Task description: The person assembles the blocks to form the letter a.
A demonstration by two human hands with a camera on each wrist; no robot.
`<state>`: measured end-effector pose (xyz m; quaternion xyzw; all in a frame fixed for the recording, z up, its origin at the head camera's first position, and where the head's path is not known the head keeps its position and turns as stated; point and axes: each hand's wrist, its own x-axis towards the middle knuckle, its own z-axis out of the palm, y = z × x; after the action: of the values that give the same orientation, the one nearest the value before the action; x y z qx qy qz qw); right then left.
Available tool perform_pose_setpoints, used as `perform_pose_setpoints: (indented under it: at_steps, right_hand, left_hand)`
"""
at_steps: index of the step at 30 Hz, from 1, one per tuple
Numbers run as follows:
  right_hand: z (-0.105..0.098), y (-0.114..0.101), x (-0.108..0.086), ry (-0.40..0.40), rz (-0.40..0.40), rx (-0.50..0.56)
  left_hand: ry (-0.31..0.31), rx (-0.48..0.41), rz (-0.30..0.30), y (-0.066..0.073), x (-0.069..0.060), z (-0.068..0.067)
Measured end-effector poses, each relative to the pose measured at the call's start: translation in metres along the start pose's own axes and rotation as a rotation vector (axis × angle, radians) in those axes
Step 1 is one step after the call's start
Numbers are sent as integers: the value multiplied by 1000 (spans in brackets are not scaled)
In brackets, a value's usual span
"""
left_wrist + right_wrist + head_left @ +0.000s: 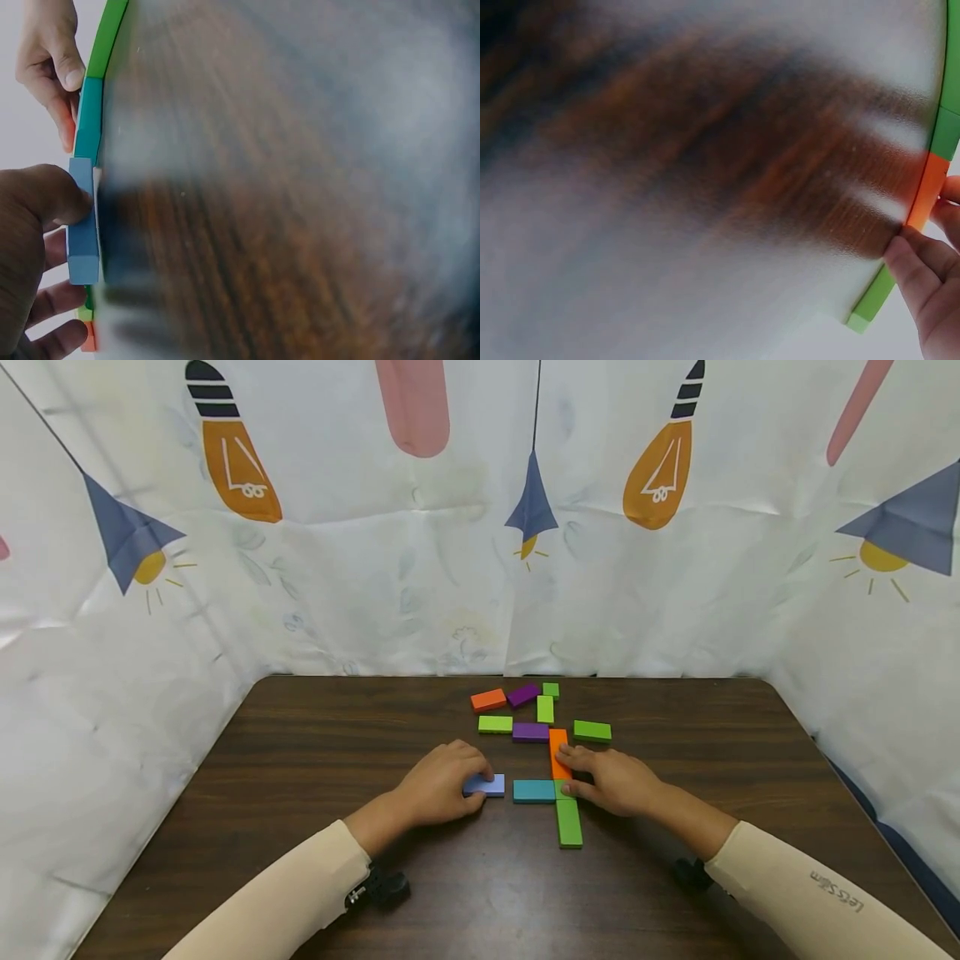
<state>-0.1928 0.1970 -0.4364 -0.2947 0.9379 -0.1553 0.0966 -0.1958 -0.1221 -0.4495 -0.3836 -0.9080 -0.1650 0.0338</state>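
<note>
My left hand [442, 785] pinches a light blue block [491, 786] between thumb and fingers, low at the table. Just right of that block, across a small gap, lies a teal block [534, 791]. Its right end meets a small green block [560, 794], with a longer green block [569, 824] below. An orange block [558, 745] runs away from the small green one. My right hand [618, 781] touches this line of blocks, fingertips on the orange block and thumb at the small green one. The right wrist view also has fingers against the orange block [926, 191].
Beyond the hands lie a purple block [530, 732], a lime block [495, 724], an orange block [488, 700], another purple block [523, 695] and several green blocks, one apart at the right [592, 732]. The dark wooden table [300, 777] ends at a patterned white curtain [450, 593].
</note>
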Motion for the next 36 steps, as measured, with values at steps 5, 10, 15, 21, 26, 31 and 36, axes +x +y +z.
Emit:
perform_pose_setpoints:
  at_steps: [5, 10, 15, 21, 26, 31, 36]
  right_hand:
    - [1, 0, 0, 4, -4, 1]
    - [1, 0, 0, -1, 4, 14]
    - [1, 0, 0, 1, 4, 10]
    - [2, -1, 0, 8, -12, 9]
    - [1, -1, -1, 15, -15, -2]
    - [2, 0, -1, 19, -19, -9]
    - [2, 0, -1, 20, -16, -4]
  left_hand:
    - [-9, -2, 7, 3, -1, 1]
    - [-15, 1, 12, 6, -1, 2]
    - [-30, -8, 9, 9, 0, 3]
    - [-23, -5, 16, 10, 1, 5]
    - [-1, 8, 30, 9, 3, 7]
    - [-1, 11, 31, 10, 3, 8]
    - [-16, 10, 18, 11, 3, 6]
